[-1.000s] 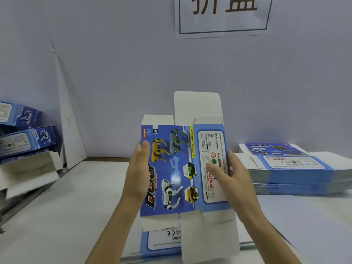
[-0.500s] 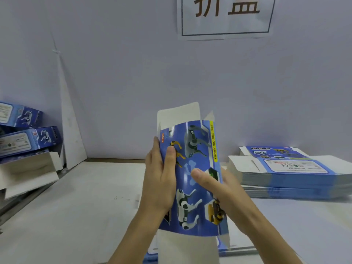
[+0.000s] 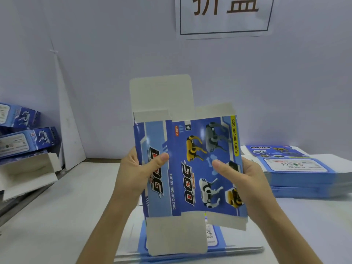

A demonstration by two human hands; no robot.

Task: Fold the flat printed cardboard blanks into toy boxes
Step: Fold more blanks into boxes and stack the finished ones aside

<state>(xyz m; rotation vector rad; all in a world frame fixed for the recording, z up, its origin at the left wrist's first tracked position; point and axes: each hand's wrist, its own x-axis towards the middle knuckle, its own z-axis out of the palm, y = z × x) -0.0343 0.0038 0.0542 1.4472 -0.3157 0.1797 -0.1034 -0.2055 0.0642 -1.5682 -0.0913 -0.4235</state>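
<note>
I hold a blue printed cardboard blank [image 3: 190,168] upright in front of me, above the table. It shows toy dogs and the word DOG, and two printed panels face me with a crease between them. White flaps stick out at its top and bottom. My left hand [image 3: 137,172] grips its left edge, thumb on the front panel. My right hand [image 3: 242,180] grips its right edge, thumb pressed on the dog picture.
A stack of flat blanks [image 3: 297,172] lies on the table at the right. Another flat blank [image 3: 213,242] lies under my hands. Folded blue boxes [image 3: 24,141] pile up at the left, one open-ended. A white wall with a paper sign [image 3: 224,16] stands behind.
The blank has been turned and spread wider: the label panel seen a second ago is out of sight and a DOG side panel now faces me. Both hands moved apart to the outer edges.
</note>
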